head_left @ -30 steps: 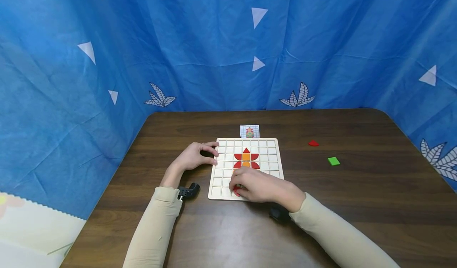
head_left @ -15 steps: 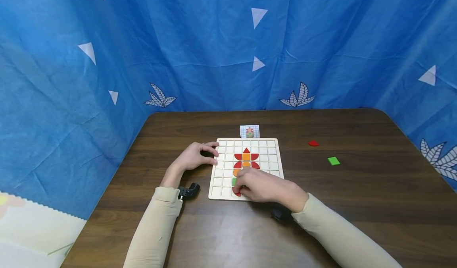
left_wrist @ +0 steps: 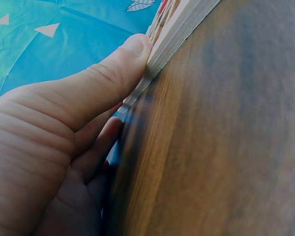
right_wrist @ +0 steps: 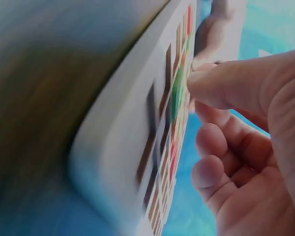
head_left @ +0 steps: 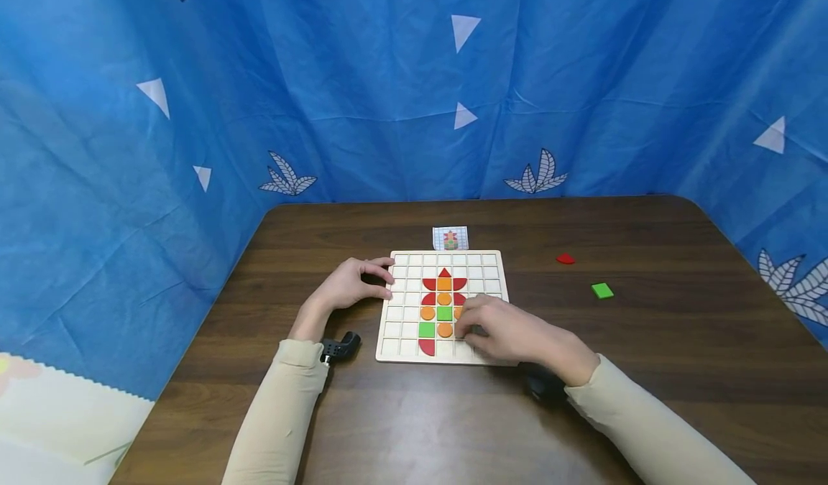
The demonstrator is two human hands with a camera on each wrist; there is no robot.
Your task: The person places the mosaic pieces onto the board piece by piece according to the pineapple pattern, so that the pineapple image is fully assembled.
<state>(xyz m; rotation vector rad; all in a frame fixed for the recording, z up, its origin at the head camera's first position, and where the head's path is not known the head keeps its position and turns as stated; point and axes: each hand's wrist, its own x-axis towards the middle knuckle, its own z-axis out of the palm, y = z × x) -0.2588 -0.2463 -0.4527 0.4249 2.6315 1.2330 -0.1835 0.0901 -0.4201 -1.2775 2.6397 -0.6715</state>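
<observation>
A pale wooden grid board [head_left: 404, 347] lies flat before me, bearing red, orange and green tiles in its middle columns. My left hand [head_left: 344, 282] rests along the board's left edge; in the left wrist view its thumb [left_wrist: 133, 46] presses the rim. My right hand [head_left: 501, 327] is low over the board's lower right part, fingers curled. In the right wrist view, its thumb and forefinger meet at a green square tile [right_wrist: 177, 93] at the board's surface. A red quarter-circle tile [head_left: 427, 347] sits in the bottom row, with an orange disc [head_left: 445, 330] above and to its right.
A small printed pattern card [head_left: 450, 238] lies just beyond the board's far edge. To the right on the brown table [head_left: 362, 427] are a loose red quarter-circle tile [head_left: 566, 259] and a loose green square tile [head_left: 602, 290]. A blue curtain [head_left: 388, 75] hangs behind.
My right hand has moved right from the bottom red tile, uncovering the green and orange tiles in the middle column. The left hand stays at the board's edge.
</observation>
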